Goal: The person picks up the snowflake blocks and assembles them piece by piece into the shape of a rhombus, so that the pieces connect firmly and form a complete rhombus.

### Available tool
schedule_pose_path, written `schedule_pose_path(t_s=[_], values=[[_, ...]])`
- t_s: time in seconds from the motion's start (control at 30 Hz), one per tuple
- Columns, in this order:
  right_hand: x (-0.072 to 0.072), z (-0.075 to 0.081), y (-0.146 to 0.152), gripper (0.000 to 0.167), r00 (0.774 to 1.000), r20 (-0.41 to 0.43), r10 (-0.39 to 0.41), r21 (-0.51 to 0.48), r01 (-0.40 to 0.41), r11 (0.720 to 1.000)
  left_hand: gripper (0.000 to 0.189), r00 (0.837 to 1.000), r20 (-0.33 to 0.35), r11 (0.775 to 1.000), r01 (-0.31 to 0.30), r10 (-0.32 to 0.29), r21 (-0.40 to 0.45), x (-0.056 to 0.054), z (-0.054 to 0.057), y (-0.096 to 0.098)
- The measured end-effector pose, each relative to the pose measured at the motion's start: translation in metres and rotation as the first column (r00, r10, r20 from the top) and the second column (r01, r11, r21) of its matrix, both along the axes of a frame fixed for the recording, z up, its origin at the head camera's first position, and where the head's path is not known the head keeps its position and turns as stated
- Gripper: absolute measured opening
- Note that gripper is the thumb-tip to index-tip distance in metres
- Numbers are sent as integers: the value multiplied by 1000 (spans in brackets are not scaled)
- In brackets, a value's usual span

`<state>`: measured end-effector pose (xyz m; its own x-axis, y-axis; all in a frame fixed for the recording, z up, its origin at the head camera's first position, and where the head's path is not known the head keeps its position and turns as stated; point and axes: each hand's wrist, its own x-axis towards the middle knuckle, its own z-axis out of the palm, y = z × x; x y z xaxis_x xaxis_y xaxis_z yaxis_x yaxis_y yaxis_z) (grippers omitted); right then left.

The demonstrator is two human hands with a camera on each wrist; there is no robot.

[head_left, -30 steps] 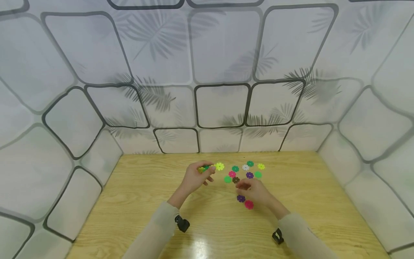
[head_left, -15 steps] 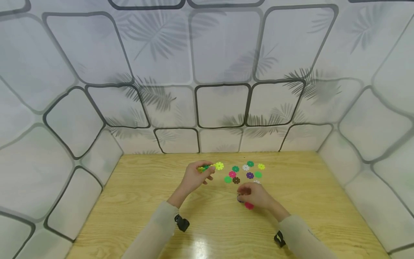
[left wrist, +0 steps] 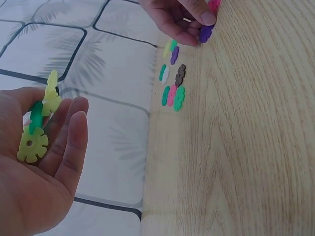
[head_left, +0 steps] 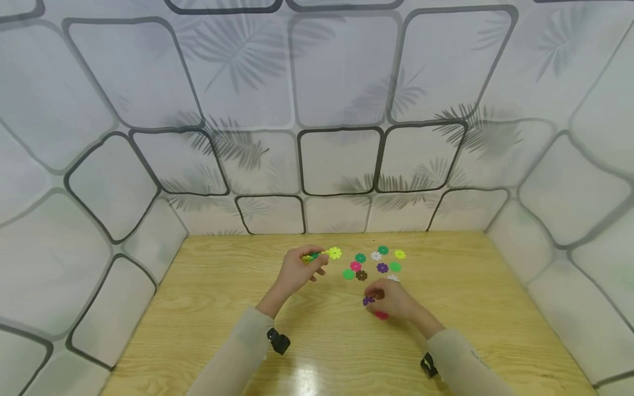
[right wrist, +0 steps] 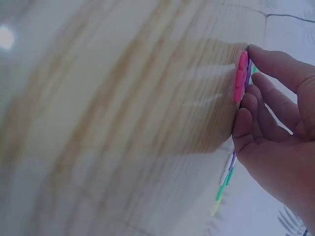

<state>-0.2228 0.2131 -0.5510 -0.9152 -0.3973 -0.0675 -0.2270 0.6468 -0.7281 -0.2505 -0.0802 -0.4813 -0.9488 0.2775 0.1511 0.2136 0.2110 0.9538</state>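
Observation:
My left hand is raised over the table and holds a small chain of flower-shaped plastic discs between thumb and fingers. In the left wrist view a yellow disc, a green disc and another yellow piece appear joined in it. Low at the tabletop, my right hand pinches a purple flower disc by its edge, thumb on the near side. Beside it lies a pink disc, partly covered by that hand in the head view and close to the fingers in the right wrist view.
Loose flower discs lie flat beyond the right hand: a brown disc, a light green disc, a white disc, a second purple disc and several others. The wooden table meets a patterned backdrop behind and at both sides.
My right hand has moved slightly nearer and down to the purple disc and taken its edge, uncovering a white disc behind. The left hand has stayed almost still with its chain.

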Motion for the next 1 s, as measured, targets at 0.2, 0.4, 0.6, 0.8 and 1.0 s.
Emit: schedule_pose_path(t_s=[0.2,0.4,0.6,0.8,1.0], values=[[1,3,-4,27,1000,-26,-14,35,15,999,32,1000,5,1000,-3,3,4,1,2,0],[1,6,-5,24,1000,-25,-4,26,5,1000,31,1000,5,1000,-4,4,3,1,2,0],[-1,8,-5,18,1000,-17,17,-1,-17,1000,32,1000,4,1000,-10,10,-1,1,1,0],[1,18,-7,15,997,-70,-25,-33,23,999,34,1000,11,1000,-12,12,-6,1,2,-1],[-3,32,-10,12,984,-141,-111,-161,88,983,33,1000,11,1000,-9,9,-11,1,2,-2]])
